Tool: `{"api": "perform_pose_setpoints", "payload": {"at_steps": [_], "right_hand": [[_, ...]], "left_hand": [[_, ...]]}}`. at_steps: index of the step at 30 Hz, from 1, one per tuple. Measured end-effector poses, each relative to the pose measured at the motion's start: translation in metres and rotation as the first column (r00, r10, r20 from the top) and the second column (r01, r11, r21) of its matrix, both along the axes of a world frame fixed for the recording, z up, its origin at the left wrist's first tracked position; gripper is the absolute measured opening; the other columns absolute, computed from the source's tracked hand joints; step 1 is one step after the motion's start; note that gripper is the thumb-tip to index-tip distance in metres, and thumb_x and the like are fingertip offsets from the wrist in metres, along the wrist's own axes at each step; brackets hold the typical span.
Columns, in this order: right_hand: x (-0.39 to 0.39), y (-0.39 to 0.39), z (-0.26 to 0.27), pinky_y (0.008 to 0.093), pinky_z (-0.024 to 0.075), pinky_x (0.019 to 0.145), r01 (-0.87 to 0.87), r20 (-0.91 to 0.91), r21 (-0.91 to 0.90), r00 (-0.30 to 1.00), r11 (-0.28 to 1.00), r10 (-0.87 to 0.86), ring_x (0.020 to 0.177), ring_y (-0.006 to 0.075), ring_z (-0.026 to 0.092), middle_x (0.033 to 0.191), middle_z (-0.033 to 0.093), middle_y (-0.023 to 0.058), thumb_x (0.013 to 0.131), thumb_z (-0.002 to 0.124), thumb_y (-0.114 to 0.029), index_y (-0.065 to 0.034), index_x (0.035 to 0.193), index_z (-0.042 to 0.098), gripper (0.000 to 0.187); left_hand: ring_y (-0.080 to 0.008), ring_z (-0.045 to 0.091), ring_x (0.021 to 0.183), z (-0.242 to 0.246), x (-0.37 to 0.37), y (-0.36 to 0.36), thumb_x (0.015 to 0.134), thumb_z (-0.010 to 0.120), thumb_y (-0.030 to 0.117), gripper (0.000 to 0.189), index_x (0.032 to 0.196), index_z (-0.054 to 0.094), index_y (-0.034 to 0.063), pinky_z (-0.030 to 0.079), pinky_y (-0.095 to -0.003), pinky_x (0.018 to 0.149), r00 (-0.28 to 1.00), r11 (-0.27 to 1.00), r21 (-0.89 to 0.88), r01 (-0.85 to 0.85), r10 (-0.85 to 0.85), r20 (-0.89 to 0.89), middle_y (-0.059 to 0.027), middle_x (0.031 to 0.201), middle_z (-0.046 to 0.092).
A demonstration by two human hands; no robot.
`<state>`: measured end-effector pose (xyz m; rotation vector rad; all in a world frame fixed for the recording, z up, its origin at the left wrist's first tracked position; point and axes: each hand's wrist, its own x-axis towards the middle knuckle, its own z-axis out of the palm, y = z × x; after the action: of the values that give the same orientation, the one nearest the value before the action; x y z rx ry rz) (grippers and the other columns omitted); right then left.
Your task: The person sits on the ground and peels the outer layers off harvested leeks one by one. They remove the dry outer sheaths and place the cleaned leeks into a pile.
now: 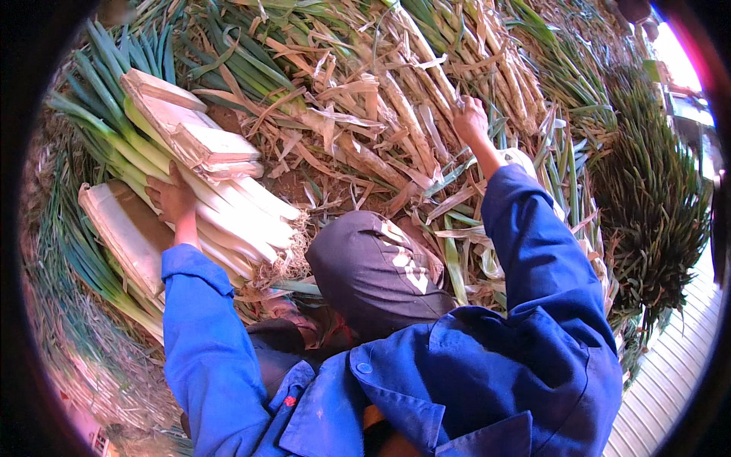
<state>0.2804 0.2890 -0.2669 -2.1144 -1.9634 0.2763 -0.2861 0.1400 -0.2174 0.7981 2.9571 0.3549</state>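
Observation:
My left hand (173, 196) lies on a pile of cleaned leeks (234, 211), fingers spread over their pale shanks. The roots point towards my knee and the green leaves reach to the upper left. A worn wooden or cardboard block (200, 134) stands along the pile's upper side, and a similar board (128, 228) along its lower side. My right hand (472, 120) is stretched forward with curled fingers at a long unpeeled leek (425, 51). Something small and pale shows at the fingertips; whether they grip it or the stalk is unclear.
Unpeeled leeks (502, 74) with dry brown skins lie ahead. Loose husks (342, 108) cover the ground around them. More green-leaved bundles (651, 200) stand at the right, beside a ribbed pale surface (668, 354). My bent knee (371, 268) rises between my arms.

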Motion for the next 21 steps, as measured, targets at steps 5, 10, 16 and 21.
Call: {"api": "perform_pose_setpoints", "payload": {"at_steps": [5,10,16,21], "right_hand": [[-0.011,0.034,-0.021,0.0433,0.041,0.089,0.116,-0.04,-0.283,0.99,0.952,-0.133,0.1,0.0387,0.054,0.105,0.058,0.0235,0.08,0.054,-0.043,-0.0009,0.11,0.054,0.052],[-0.023,0.013,0.053,0.0447,0.0414,0.081,0.011,-0.219,-0.208,0.974,0.978,-0.058,0.092,0.0423,0.055,0.095,0.059,0.0257,0.087,0.05,-0.036,-0.0015,0.098,0.052,0.036],[-0.013,-0.085,0.171,0.0231,0.0294,0.035,-0.417,-0.729,-0.655,0.13,0.63,-0.672,0.039,0.0065,0.038,0.05,0.041,-0.0035,0.088,0.055,-0.033,-0.0118,0.081,0.052,0.023],[0.009,-0.188,0.218,0.0246,0.0272,0.032,-0.607,-0.702,-0.586,0.05,0.536,-0.711,0.035,0.0077,0.032,0.048,0.035,-0.0049,0.086,0.059,-0.026,-0.0126,0.072,0.047,0.023]], "left_hand": [[-0.0377,0.02,0.132,0.0,-0.007,0.001,0.078,0.029,0.075,0.093,0.142,0.01,0.0095,0.021,-0.065,0.095,0.999,1.0,-0.011,0.001,-0.001,0.037,-0.0214,0.145,0.013],[-0.0398,0.018,0.131,0.006,-0.012,0.002,0.077,0.035,0.074,0.095,0.142,0.008,0.011,0.018,-0.0682,0.095,0.989,0.999,-0.023,-0.03,0.033,0.146,-0.0214,0.145,0.01],[-0.0365,0.029,0.127,0.044,0.002,0.01,0.077,0.052,0.062,0.086,0.137,0.021,0.0088,0.028,-0.0601,0.094,0.998,0.991,0.12,-0.062,0.064,-0.014,-0.0188,0.14,0.025],[-0.0199,0.057,0.078,0.089,0.072,0.046,0.081,0.063,0.025,0.031,0.103,0.055,0.0046,0.047,-0.0358,0.07,0.946,0.562,0.782,0.27,-0.308,-0.105,-0.009,0.09,0.06]]}}
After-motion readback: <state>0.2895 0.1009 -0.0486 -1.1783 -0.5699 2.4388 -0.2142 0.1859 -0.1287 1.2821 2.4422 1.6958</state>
